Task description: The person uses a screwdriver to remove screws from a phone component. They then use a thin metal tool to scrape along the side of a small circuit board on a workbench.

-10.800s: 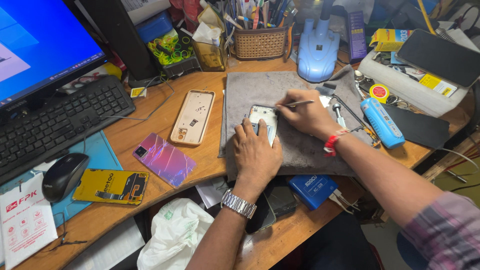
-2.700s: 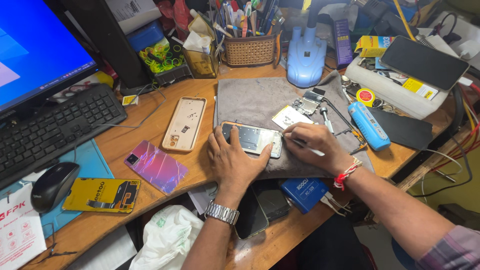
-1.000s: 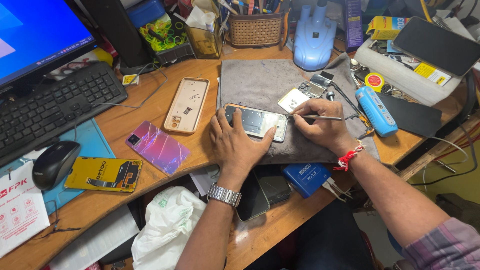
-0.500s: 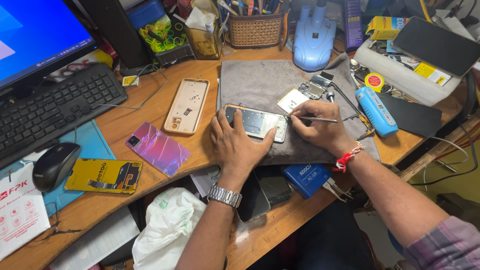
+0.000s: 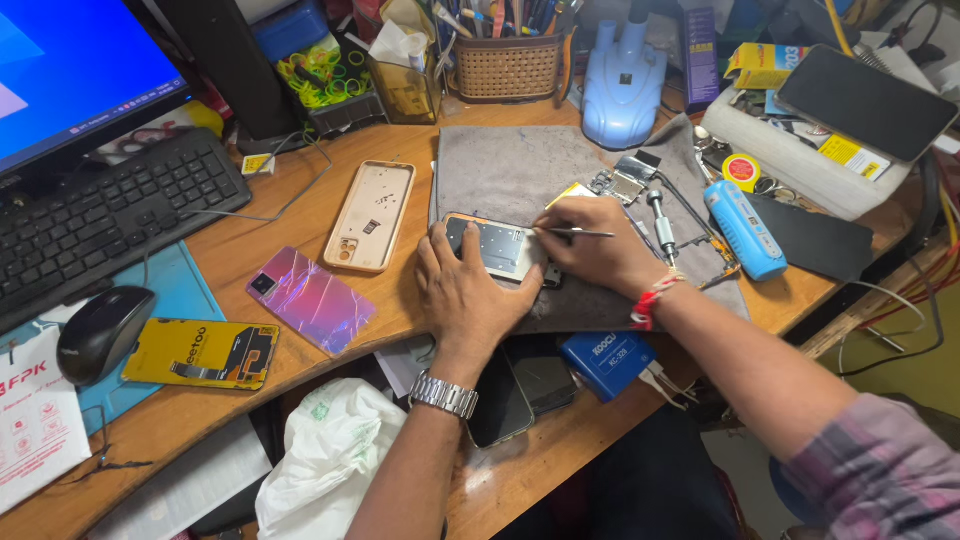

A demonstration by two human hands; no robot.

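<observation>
We're looking down at our own arms first: nearest us, at 6 o'clock, a white plastic bag (image 5: pixel 330 455) is hanging off the table (image 5: pixel 260 240) edge, w/ a dark phone (image 5: pixel 505 405) and a blue box (image 5: pixel 608 362) just beyond it. Our left hand (image 5: pixel 465 290) is lying flat, fingers spread, pressing down on the near-left end of the opened phone (image 5: pixel 495 245), which is resting on the grey mat (image 5: pixel 520 170) at table centre. Our right hand (image 5: pixel 600 245) is sitting at 3 o'clock of the phone, fingers pinching a thin metal tool (image 5: pixel 578 233) whose tip is pointing twd the phone's right end.

We're judging the phone light, stiff and thin, prob. fragile w/ its back off: exposed inner parts shouldn't take pressure. Best hold is along the long edges or frame corners, palm pinning it so it isn't sliding; the cloth mat is helping grip. The tool is slim and hard, so a fingertip pinch near its front end is suiting it.

At 9 o'clock of the phone a beige phone case (image 5: pixel 365 215) is lying inside-up, a pink back cover (image 5: pixel 312 300) nearer us. At 2 o'clock a blue cylinder (image 5: pixel 745 230) is lying beside the mat. Farthest, at 12 o'clock, a woven basket (image 5: pixel 512 65) of pens and a pale blue device (image 5: pixel 622 85) are standing.
</observation>
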